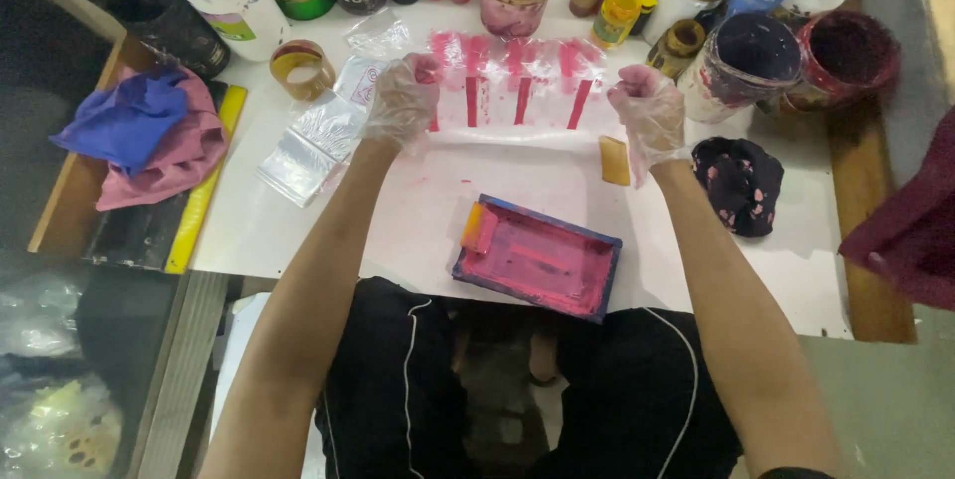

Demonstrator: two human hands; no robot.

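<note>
Both gloved hands, left hand [401,101] and right hand [649,111], clench the ends of a clear plastic sheet [517,81] streaked with pink stripes, above the pink-stained tray [537,258].

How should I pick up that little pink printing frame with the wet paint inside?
Probably best to grip the small screen frame by its dark outer rim, at the two short ends, coming down from above. The pink ink sits in the middle, and a squeegee rests on its upper-left corner, so keep it level and avoid that corner.
</note>
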